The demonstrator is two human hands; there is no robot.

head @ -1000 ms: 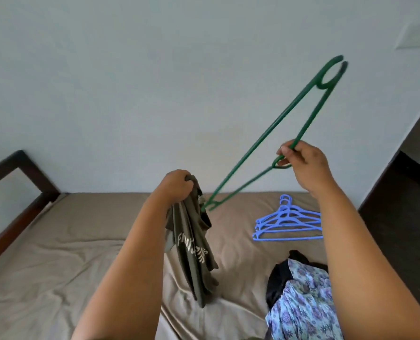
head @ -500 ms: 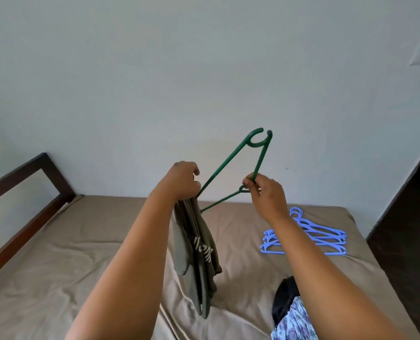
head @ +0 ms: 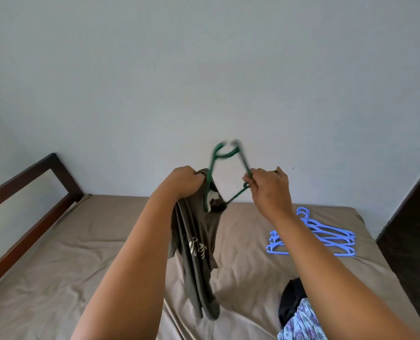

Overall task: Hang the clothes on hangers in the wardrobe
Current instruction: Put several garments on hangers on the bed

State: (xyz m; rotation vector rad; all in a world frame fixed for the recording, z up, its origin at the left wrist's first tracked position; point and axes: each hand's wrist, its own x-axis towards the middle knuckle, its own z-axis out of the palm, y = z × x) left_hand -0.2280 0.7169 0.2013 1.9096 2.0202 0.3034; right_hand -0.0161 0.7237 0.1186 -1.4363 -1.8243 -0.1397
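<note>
An olive-green T-shirt [head: 196, 244] with white print hangs bunched from my left hand [head: 185, 180], which grips it at the collar. My right hand [head: 267, 185] pinches a green plastic hanger [head: 225, 155] by one arm. The hanger stands hook up between my hands, and its other arm reaches down into the shirt's neck opening beside my left hand. No wardrobe is in view.
A bed with a tan sheet [head: 81, 253] lies below. A stack of blue hangers [head: 326, 236] rests on it at the right. A floral garment [head: 302, 322] over something black lies at the bottom right. A dark wooden bed frame [head: 27, 197] runs along the left.
My right hand has swung the green hanger down and left from high on the right, turning it hook up. One hanger arm now sits in the shirt's neck opening.
</note>
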